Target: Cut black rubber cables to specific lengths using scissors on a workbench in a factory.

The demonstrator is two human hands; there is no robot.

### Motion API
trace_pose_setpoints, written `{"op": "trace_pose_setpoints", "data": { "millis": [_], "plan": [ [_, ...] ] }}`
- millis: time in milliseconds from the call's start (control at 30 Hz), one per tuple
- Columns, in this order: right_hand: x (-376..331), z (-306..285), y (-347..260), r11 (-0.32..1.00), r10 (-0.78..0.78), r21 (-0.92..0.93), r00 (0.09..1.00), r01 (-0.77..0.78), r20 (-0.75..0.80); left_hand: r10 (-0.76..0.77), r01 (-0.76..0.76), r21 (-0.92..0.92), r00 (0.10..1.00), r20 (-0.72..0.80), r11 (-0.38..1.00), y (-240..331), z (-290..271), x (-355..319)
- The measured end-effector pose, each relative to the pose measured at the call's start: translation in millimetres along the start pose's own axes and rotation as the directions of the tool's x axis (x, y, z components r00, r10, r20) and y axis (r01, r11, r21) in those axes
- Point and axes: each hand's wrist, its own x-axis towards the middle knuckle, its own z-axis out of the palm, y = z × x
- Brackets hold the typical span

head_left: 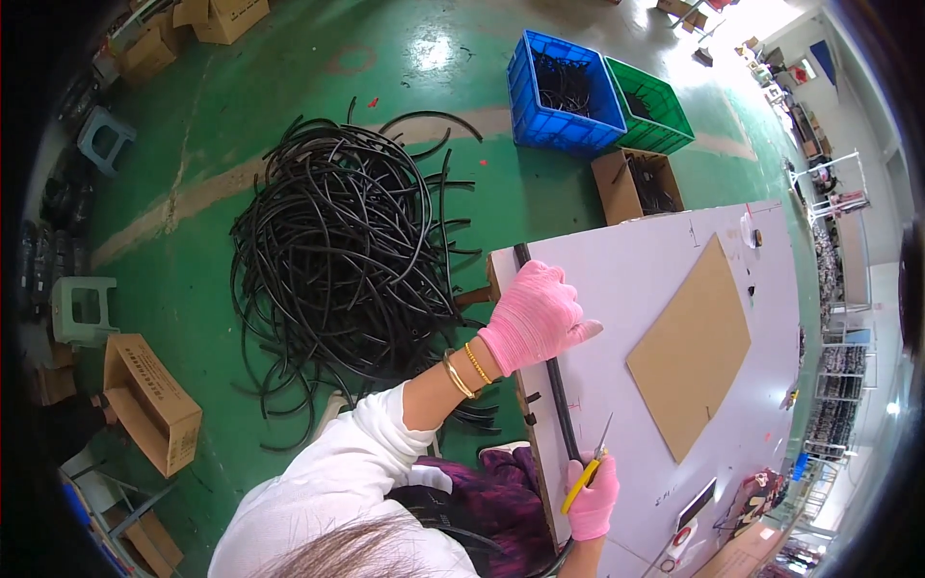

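Note:
A length of black rubber tube (562, 405) lies along the left edge of the white table (617, 270). My left hand (540, 316), in a pink knit glove, is closed over its upper part, thumb pointing right. In its pink glove, my right hand (593, 503) is at the tube's nearer part and grips small yellow-handled scissors (578, 488). Their slim metal blades point up and away, just right of the tube. Whether the right fingers also pinch the tube is partly hidden. A brown diamond-shaped board (689, 352) lies right of my hands.
A large tangled heap of black tubes (337, 241) covers the green floor to the left. Beyond the table stand a blue crate (568, 130), a green crate (665, 130) and a cardboard box (617, 193), each with black pieces inside. A phone (699, 501) lies near the table's right side.

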Motion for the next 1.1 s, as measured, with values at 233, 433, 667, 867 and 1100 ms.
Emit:
{"op": "trace_pose_setpoints", "data": {
  "millis": [233, 433, 667, 867, 1100],
  "plan": [
    [0.7, 0.2, -3.6, 1.0, 0.016, -0.01, 1.0, -0.016, -0.002, -0.042, 0.036, 0.041, 0.988, 0.146, 0.998, 1.8, -3.9, 1.4],
    [0.8, 0.8, -7.4, 0.998, 0.053, 0.017, 0.999, -0.053, -0.001, 0.004, -0.004, 0.014, 1.0, 0.018, 1.0, 0.6, 0.1, 0.9],
    [1.3, -1.3, -20.6, 0.996, 0.083, -0.023, 0.996, -0.083, 0.018, -0.008, 0.006, 0.049, 0.999, 0.051, 0.999, -0.9, 2.1, -0.6],
    [2.1, -0.8, -15.7, 1.0, 0.0, -0.001, 1.0, 0.0, 0.0, 0.008, -0.012, 0.08, 0.999, 0.051, 0.997, -1.7, -0.2, 2.5],
    [4.5, -3.0, -18.7, 0.999, -0.038, -0.001, 0.999, 0.038, -0.018, -0.035, 0.03, 0.067, 0.996, 0.077, 0.997, 1.4, 1.7, 4.5]
  ]
}}
